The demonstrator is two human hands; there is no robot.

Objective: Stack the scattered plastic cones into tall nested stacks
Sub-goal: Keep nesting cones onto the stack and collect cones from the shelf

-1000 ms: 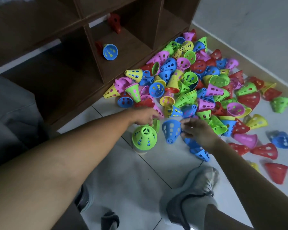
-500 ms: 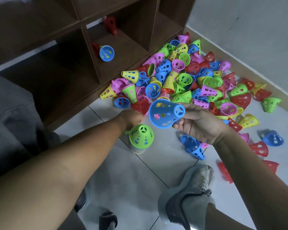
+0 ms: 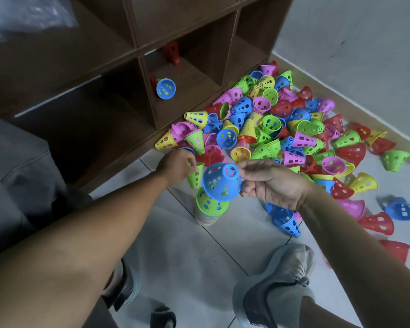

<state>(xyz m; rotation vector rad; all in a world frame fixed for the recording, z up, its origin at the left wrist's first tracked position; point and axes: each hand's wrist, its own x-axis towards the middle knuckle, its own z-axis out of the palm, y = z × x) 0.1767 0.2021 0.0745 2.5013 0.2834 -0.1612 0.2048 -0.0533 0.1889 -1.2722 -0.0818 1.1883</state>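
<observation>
A nested stack (image 3: 210, 209) topped by a green cone stands upright on the floor tiles. Just above it hangs a blue cone (image 3: 220, 182), narrow end up, pinched at its top by my right hand (image 3: 272, 183). To the stack's upper left, my left hand (image 3: 175, 165) grips a loose green cone (image 3: 195, 177) at the near edge of the pile. A big heap of scattered cones (image 3: 282, 129) in pink, blue, green, yellow and red covers the floor beyond both hands.
A brown wooden shelf unit (image 3: 133, 74) stands at the back left, with a blue cone (image 3: 165, 89) and a red piece (image 3: 172, 53) inside its cubbies. A grey wall runs along the right. My shoes (image 3: 277, 287) rest on the tiles near the bottom. Loose red and blue cones lie right.
My right hand turned the blue cone narrow end up and brought it down over the green-topped stack. My left hand took hold of a green cone from the pile's edge.
</observation>
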